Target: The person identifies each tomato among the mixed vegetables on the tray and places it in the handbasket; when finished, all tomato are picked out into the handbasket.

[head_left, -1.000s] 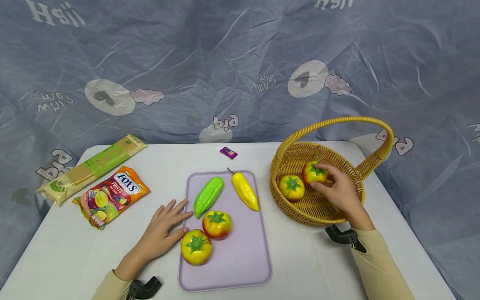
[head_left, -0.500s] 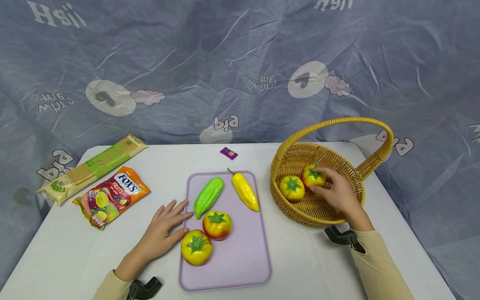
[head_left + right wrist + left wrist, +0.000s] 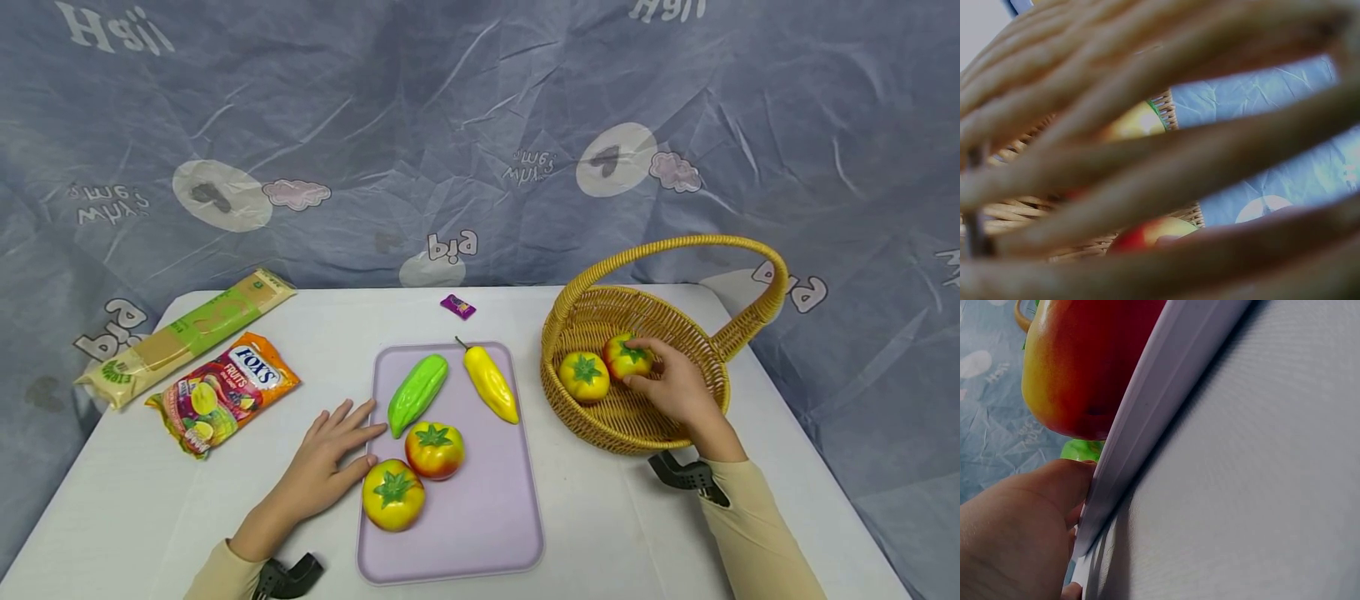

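Note:
Inside the wicker basket [image 3: 637, 437], my right hand [image 3: 678, 383] holds a red-and-yellow toy tomato [image 3: 621, 354] between thumb and fingers. A yellower toy tomato [image 3: 583, 377] lies to its left. My left hand [image 3: 326, 458], fingers spread, rests at the left edge of the lilac tray [image 3: 480, 533]. Two more toy tomatoes lie on that tray, a front one [image 3: 393, 496] and a rear one [image 3: 435, 450]. Behind them are a green pepper-like vegetable [image 3: 417, 393] and a yellow chili pepper [image 3: 491, 385]. Blurred wicker strands cover most of the right wrist view.
On the left of the white table lie a Fox's candy bag [image 3: 228, 392] and a long beige-and-green packet [image 3: 191, 333]. A small purple wrapped candy [image 3: 458, 307] sits behind the tray. The basket's tall handle [image 3: 690, 242] arches over its opening.
The tomato in my right hand has moved slightly down and left, close to the other tomato in the basket. My left hand has stayed still.

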A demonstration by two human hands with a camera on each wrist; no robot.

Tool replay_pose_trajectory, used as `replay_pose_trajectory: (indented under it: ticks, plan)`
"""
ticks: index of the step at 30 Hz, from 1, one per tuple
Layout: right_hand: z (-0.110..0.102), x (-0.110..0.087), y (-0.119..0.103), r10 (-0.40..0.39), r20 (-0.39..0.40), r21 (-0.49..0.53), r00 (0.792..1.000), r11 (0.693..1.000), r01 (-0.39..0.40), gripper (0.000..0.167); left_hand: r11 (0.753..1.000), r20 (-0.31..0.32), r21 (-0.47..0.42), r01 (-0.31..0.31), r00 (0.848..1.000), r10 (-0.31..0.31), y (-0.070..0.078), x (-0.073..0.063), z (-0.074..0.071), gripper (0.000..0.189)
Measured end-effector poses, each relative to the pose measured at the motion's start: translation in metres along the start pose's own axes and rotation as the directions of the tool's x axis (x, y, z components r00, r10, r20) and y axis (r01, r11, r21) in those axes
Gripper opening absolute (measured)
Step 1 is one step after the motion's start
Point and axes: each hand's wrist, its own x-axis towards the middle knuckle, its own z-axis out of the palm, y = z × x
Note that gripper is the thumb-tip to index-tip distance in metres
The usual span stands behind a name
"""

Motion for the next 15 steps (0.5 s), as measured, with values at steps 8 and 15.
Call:
replay_pose_trajectory:
  ticks: [8, 15]
  plan:
    - [0.0006, 0.0006, 0.0020, 0.013, 0.042, 0.013, 0.999, 1.000, -0.014, 0.051, 1.000, -0.003, -0.004, -0.004, 1.000, 0.004, -0.0002, 0.0003, -0.0006, 0.039]
    - [0.0004, -0.0003, 0.0010, 0.038, 0.057, 0.051, 0.998, 0.998, -0.041, 0.048, 1.000, -0.004, -0.008, -0.006, 1.000, 0.006, -0.0018, 0.0003, 0.0006, 0.039]
